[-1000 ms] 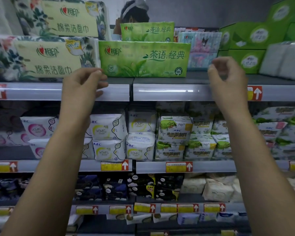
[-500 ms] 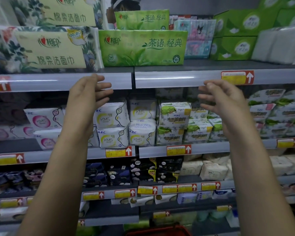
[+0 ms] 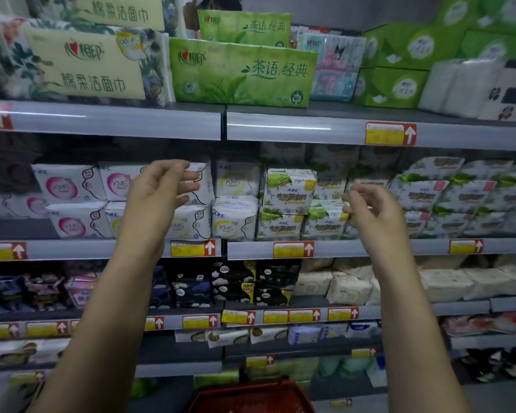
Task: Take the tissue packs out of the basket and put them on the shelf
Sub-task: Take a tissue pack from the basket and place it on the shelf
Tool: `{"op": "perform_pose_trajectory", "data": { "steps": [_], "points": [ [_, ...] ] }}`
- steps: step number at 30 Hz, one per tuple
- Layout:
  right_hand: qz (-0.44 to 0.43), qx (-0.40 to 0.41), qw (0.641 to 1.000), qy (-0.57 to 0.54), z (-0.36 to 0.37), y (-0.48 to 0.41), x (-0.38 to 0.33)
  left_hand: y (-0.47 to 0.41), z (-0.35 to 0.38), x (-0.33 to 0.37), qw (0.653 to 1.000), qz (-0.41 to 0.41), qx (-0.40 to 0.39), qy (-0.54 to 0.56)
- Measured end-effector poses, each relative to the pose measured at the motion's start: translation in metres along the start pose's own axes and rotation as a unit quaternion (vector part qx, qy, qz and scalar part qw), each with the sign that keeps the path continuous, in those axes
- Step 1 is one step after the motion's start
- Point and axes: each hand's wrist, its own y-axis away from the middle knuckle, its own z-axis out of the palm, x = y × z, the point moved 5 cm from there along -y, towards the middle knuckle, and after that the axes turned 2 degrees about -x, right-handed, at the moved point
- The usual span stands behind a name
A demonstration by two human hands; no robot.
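The tissue pack [image 3: 242,74] in front is bright green with a paler leaf print and dark green lettering. The facial-towel pack [image 3: 81,64] has a pale yellow label over dark foliage and flowers. The shelf rail [image 3: 102,119] is grey. The price tags [image 3: 390,133] are yellow and red with white arrows. The basket [image 3: 251,396] is red.

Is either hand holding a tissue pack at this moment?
No, the left hand and the right hand are both empty, fingers loosely curled.
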Motion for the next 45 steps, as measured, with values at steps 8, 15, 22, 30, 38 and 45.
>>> {"op": "perform_pose_trajectory", "data": {
  "steps": [8, 15, 22, 30, 38, 45],
  "points": [
    [-0.002, -0.018, 0.999, 0.028, -0.041, 0.015, 0.017, 0.044, 0.03, -0.004, 1.0, -0.003, 0.006, -0.015],
    [-0.009, -0.076, 0.997, 0.005, -0.056, 0.025, 0.026, 0.096, 0.053, -0.013, 0.999, -0.029, 0.012, -0.036],
    [0.002, -0.101, 0.994, -0.044, -0.063, 0.039, 0.041, 0.125, 0.054, -0.024, 0.996, -0.037, 0.024, -0.081],
    [0.016, -0.079, 0.994, -0.069, -0.06, 0.054, 0.062, 0.141, 0.053, -0.051, 0.99, -0.036, -0.024, -0.132],
    [0.054, -0.09, 0.993, -0.05, -0.036, 0.068, 0.108, 0.143, 0.05, -0.098, 0.986, -0.074, -0.076, -0.127],
    [0.098, -0.111, 0.989, 0.003, -0.004, 0.102, 0.174, 0.162, 0.032, -0.167, 0.979, -0.135, -0.08, -0.133]
  ]
}}
